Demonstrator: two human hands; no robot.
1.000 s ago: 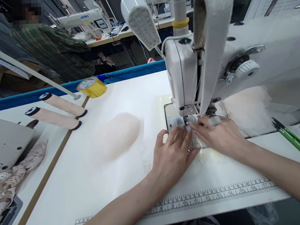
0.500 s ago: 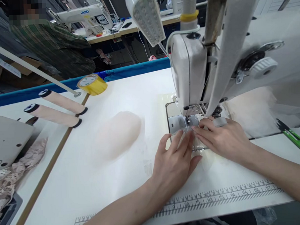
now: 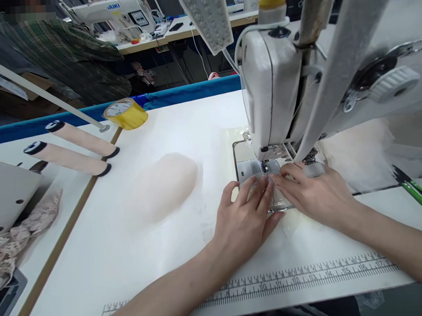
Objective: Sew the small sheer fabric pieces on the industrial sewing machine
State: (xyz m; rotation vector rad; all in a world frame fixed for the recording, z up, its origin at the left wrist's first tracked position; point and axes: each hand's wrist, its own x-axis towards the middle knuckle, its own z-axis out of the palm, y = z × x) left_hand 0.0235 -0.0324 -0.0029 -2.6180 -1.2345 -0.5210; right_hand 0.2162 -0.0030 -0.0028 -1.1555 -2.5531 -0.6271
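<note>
My left hand (image 3: 243, 217) rests at the front of the sewing machine's metal needle plate (image 3: 246, 168), its fingers spread and pointing at the presser foot (image 3: 265, 166). Close by on the right, my right hand (image 3: 313, 193) has its fingertips pressed together beside the foot. A thin, see-through material seems to lie under the fingertips; its edges are hard to make out. The sewing machine head (image 3: 273, 90) stands directly above both hands. Left of them, a sheer beige fabric piece (image 3: 172, 185) lies on the white tabletop.
Two beige thread cones (image 3: 69, 157) and a yellow tape roll (image 3: 127, 114) stand at the left. More sheer fabric (image 3: 361, 151) lies under the machine arm, near green-handled snips (image 3: 417, 193). A printed ruler (image 3: 300, 280) runs along the front edge. A person in plaid (image 3: 63, 57) is beyond.
The view has shifted a little, so the machine head looks larger and nearer. Both hands keep almost the same place at the presser foot, with only slight finger movement.
</note>
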